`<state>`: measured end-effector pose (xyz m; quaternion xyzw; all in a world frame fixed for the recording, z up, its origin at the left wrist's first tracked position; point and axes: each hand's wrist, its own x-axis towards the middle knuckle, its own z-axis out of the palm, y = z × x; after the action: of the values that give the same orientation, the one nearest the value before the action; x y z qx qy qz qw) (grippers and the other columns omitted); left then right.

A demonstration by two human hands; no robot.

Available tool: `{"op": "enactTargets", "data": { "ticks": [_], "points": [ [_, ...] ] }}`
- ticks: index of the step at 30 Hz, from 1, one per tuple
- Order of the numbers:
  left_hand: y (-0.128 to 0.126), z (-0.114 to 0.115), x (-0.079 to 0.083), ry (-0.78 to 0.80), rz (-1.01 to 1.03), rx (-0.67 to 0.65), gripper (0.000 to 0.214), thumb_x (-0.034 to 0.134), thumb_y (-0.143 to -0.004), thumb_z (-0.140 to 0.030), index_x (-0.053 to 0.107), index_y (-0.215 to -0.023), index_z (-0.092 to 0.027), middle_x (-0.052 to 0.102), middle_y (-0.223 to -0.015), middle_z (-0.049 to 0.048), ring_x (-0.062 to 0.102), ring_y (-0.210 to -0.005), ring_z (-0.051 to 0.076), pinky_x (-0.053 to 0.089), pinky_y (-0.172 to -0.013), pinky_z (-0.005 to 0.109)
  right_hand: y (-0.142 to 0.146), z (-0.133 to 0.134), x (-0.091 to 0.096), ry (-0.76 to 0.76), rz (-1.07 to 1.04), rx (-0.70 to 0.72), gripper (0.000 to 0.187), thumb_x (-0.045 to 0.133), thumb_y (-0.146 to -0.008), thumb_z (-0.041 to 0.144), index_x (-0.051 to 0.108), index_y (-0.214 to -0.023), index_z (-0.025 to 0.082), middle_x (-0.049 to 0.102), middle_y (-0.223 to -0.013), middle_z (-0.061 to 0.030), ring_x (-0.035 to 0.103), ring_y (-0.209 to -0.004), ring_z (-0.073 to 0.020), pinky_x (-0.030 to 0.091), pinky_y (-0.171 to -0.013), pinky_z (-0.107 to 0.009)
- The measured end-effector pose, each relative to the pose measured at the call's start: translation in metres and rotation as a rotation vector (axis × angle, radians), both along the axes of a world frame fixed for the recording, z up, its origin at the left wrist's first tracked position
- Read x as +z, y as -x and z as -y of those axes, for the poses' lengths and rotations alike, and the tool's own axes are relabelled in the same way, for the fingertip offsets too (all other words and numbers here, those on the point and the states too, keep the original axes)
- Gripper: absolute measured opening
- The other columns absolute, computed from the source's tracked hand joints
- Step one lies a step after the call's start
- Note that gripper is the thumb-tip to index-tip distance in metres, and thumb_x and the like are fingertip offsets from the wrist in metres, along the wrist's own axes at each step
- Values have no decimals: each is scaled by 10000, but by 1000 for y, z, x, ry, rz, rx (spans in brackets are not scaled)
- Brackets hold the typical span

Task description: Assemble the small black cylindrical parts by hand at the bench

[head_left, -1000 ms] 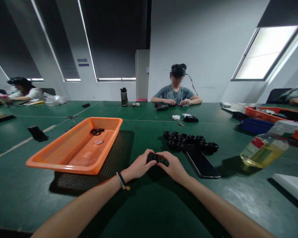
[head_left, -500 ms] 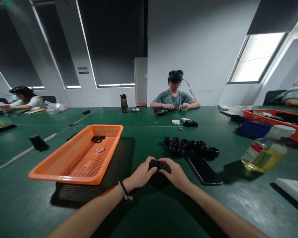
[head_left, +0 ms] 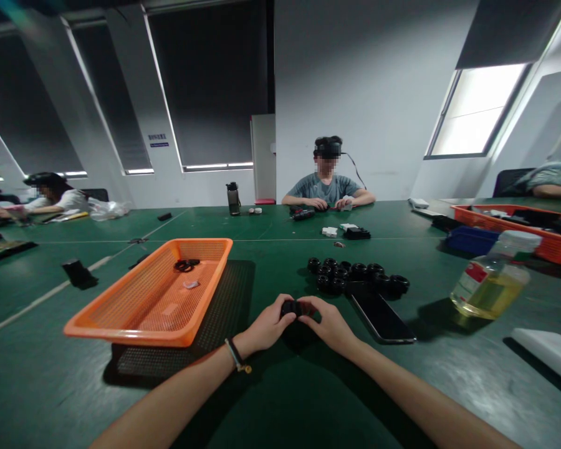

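Note:
Between my two hands is a small black round part [head_left: 290, 308], partly hidden by the fingers. My left hand [head_left: 270, 325] is closed around its left side, thumb in front and fingers behind. From the other side, my right hand [head_left: 325, 322] pinches its right end with thumb and fingertips. The part is held just above the green table. Beyond my right hand lies a cluster of several shiny black ring-like parts [head_left: 333, 275], similar in colour to the held one. A dark-screened phone [head_left: 381, 315] rests against the near side of that cluster.
An orange mesh basket [head_left: 194, 318] with black cords [head_left: 186, 265] stands at left. To the right are a bottle of yellow liquid [head_left: 489, 290], a white box [head_left: 549, 352], a blue bin [head_left: 472, 241] and an orange crate [head_left: 549, 248]. A co-worker [head_left: 327, 184] sits opposite.
My hands keep the same grip on the black round part, with barely any finger movement. The whole view has shifted slightly; the things on the table stay where they were.

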<state>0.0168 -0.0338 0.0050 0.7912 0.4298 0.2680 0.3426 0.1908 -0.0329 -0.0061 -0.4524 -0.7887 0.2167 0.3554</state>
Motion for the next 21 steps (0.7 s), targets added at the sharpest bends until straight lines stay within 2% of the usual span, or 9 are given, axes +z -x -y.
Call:
{"op": "enactTargets", "data": {
  "ticks": [10,15,21],
  "points": [
    [2,-3,-6,16,-12,0,268,401,-860,-267,398,-1112,-176,549,-1008,66,532,-912,182,413,-806,308,-1,1,6,-46,8,-3,268,588,-691,118,614,-948,191,648,-901,-51,599,-842,-209,498,-761,-374],
    [1,-3,-5,-7,-8,12,258,407,-852,-243,403,-1099,-170,551,-1019,75,532,-922,186,408,-820,312,-1,-1,0,-57,-14,-22,317,587,-687,112,586,-999,169,640,-928,-66,596,-837,-201,496,-770,-371],
    [1,-4,-7,-26,-36,23,256,410,-849,-242,404,-1096,-172,559,-978,60,536,-896,184,413,-800,305,0,-2,-1,-79,-22,-24,279,599,-669,113,600,-940,178,646,-880,-55,598,-793,-194,502,-735,-355]
  ]
}}
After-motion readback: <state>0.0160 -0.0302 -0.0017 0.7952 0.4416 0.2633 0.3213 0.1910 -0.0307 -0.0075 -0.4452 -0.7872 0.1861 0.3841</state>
